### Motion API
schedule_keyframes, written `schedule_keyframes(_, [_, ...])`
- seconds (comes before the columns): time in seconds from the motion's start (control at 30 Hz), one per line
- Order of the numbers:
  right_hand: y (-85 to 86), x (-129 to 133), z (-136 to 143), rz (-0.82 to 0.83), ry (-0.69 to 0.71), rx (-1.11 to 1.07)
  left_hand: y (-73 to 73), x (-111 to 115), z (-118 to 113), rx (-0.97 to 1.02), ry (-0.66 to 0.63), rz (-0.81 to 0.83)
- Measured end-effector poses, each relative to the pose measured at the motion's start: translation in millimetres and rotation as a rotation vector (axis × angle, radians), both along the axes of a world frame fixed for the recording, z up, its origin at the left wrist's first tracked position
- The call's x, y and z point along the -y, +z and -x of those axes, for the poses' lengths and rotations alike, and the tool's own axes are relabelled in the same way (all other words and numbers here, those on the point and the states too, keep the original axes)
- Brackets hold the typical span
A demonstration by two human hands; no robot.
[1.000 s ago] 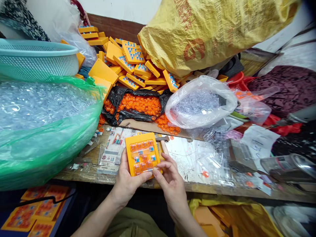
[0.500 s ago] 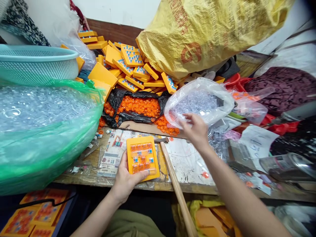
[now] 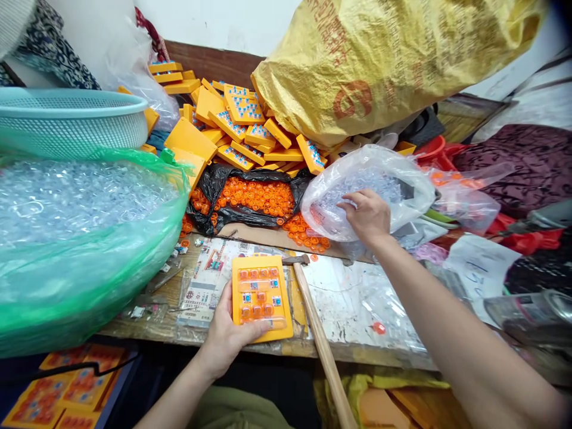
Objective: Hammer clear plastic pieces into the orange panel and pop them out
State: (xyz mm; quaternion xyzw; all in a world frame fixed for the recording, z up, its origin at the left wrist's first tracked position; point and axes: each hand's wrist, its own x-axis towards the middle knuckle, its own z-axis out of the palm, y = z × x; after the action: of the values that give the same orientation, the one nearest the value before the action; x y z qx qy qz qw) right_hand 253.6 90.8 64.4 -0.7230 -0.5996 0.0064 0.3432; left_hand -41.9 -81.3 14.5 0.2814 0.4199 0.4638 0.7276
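My left hand grips a yellow plastic panel by its lower left, thumb across the front. The panel carries rows of orange caps under clear covers, and several small blue-and-white switches show uncapped. My right hand is over the mouth of a white plastic bag, its fingers bent and slightly apart, with nothing visible in them. Small clear plastic pieces fill the bag. A hammer with a wooden handle lies between my hands, its head on the table.
Orange caps fill a black bag behind the panel. Yellow panels are heaped at the back beneath a yellow sack. At left are a green bag of clear pieces and a blue basket. Finished-looking panels lie lower left.
My right hand has moved from the bag's near rim further over its mouth. My left hand still holds the panel, and the whole view has shifted slightly.
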Motion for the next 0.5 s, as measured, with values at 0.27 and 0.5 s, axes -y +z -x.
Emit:
schedule_keyframes(0.27, [-15.7,113.0,98.7,-0.003,0.127,-0.558,5.4,4.8,-7.0,-0.063,0.137,-0.013])
schedule_keyframes(0.5, [-45.7,183.5,141.9,0.109,0.198,-0.836,8.5,9.0,-9.1,-0.073,0.18,-0.003])
